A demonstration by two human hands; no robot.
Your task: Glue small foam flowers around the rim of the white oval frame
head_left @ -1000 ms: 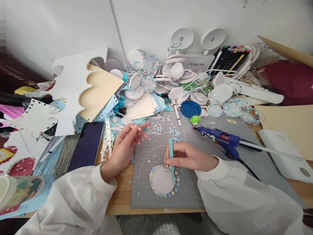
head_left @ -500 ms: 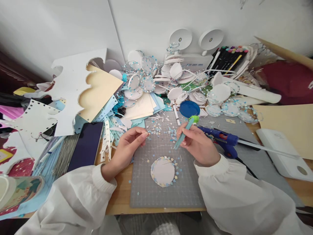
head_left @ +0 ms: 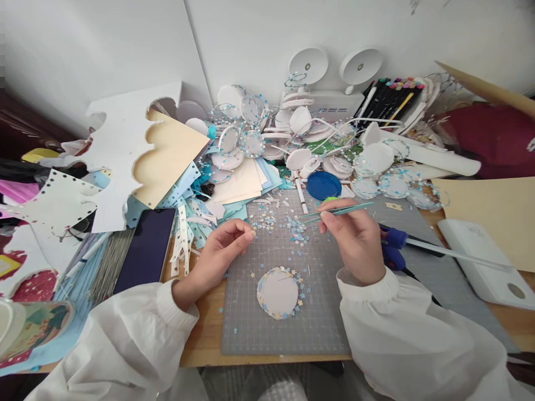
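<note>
Teal tweezers point(head_left: 343, 210) are held in my right hand point(head_left: 355, 236), their tips pointing left over a scatter of small blue and cream paper stars point(head_left: 297, 229). The fingers of my left hand point(head_left: 225, 248) are pinched together at the left side of the stars; whatever lies between the fingertips is too small to name. Between and below both hands, a round white disc point(head_left: 278, 294) rests flat on the grey cutting mat point(head_left: 246, 334). Tiny blue and cream stars ring the disc's edge.
A blue glue gun point(head_left: 393, 238) lies right of my right hand, partly hidden by it. A phone point(head_left: 146, 245) is at the left. Behind the mat stand a blue lid point(head_left: 324, 186), a white pen point(head_left: 301, 195), and piled white discs point(head_left: 301, 159) with starry wires.
My right hand has moved slightly right and turned the tweezers from steeply slanted to nearly level, tips over the stars. My left hand has barely moved.
</note>
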